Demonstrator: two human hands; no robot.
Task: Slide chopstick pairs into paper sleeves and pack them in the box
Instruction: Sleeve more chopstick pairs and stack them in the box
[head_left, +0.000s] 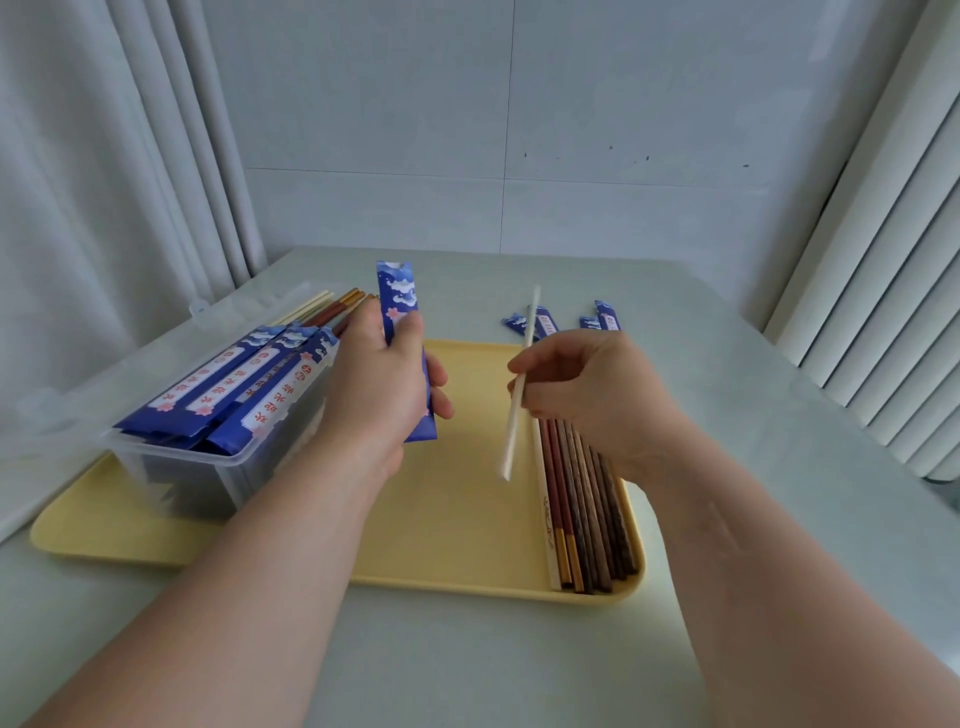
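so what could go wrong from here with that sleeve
1. The right hand holds what looks like a single white chopstick; a second white chopstick lies on the yellow tray, so a lone stick may get sleeved.
2. The left hand grips the blue paper sleeve across its middle, which may pinch it flat and snag the tip.
3. The clear box looks piled to its rim; another packet could slide off.

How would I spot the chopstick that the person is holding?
Find the yellow tray on the table, then the row of chopsticks lying along its right edge. Just above that row, the right hand pinches one white chopstick. It alone is lifted in the air and slanted; the others lie flat, mostly brown or red.
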